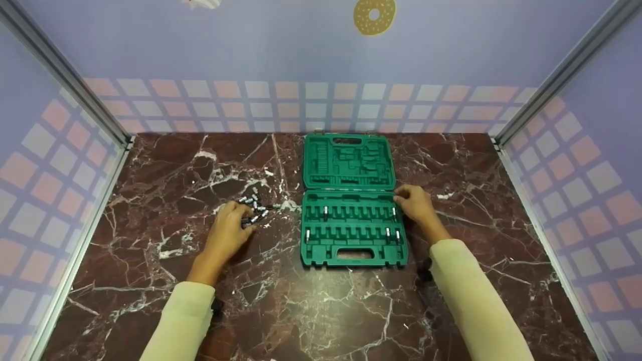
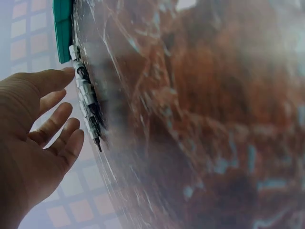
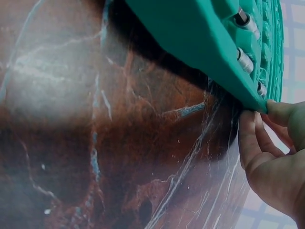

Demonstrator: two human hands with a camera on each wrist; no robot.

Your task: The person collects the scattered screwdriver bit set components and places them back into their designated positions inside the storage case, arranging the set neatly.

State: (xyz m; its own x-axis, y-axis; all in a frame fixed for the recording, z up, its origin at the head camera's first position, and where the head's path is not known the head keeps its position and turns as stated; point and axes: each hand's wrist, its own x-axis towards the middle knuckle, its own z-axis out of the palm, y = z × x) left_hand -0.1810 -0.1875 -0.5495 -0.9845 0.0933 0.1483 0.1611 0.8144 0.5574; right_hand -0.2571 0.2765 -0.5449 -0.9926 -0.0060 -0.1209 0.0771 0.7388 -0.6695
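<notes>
An opened green socket case [image 1: 326, 254] lies on the marbled table, its lid folded back toward the wall. Several metal sockets, one of them a socket [image 1: 326, 211], stand in the slots of its near half; many slots hold nothing. My right hand [image 1: 416, 203] pinches the case's right edge near the hinge, thumb on top and fingers below, as the right wrist view shows. Left of the case, my left hand [image 1: 230, 225] is spread around a loose pile of sockets and bits [image 1: 259, 216]. In the left wrist view its fingers are loosely bent, with nothing visibly held.
Purple wall panels with pink and white checks enclose the table [image 1: 281, 311] at the back and both sides. Metal posts [image 1: 541, 70] stand at the back corners. White veins and pale marks pattern the tabletop.
</notes>
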